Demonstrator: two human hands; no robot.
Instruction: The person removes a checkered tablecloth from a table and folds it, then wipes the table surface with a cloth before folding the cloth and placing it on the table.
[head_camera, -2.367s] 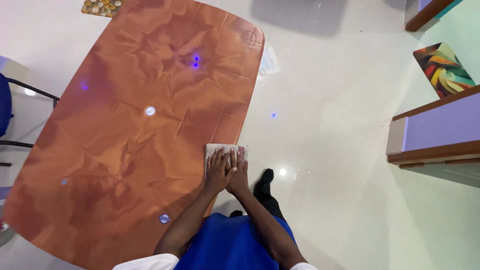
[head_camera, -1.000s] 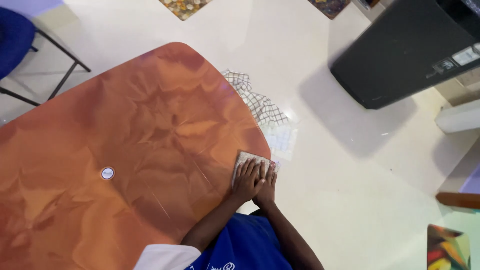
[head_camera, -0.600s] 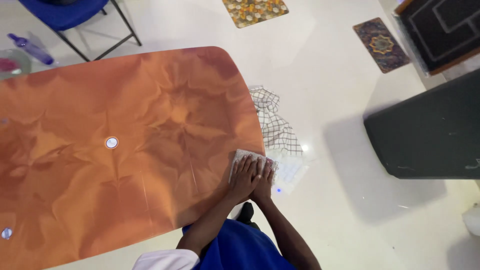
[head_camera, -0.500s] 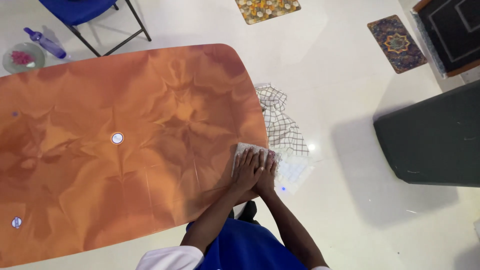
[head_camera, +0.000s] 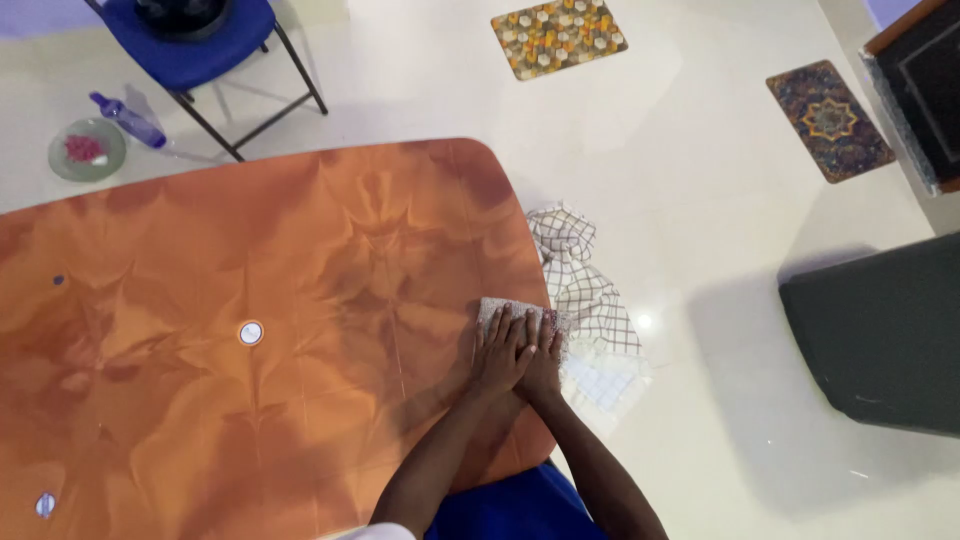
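A: Report hand position and contact

B: Left hand (head_camera: 503, 350) and right hand (head_camera: 543, 358) lie side by side, fingers extended and close together, palms pressed flat on a small folded cloth (head_camera: 512, 311). Neither hand grips it; both hold it down against the orange table (head_camera: 250, 400)

A: Location of the cloth?

B: At the table's right edge, near the far right corner, one end overhanging the edge slightly

A: Status of the surface?

B: The top carries a mottled sheen across its whole visible area, with no distinct dry or wet boundary, so the wiped portion cannot be told. Judged from hand position, the right edge is being worked; how much remains cannot be told

A: Objects beyond the edge?

B: A checked cloth (head_camera: 580, 280) lies on the floor just beside the table. Farther off: a blue chair (head_camera: 200, 45), a purple bottle (head_camera: 128, 118) beside a green bowl (head_camera: 87, 150), two patterned mats (head_camera: 560, 35), a dark cabinet (head_camera: 880, 330)
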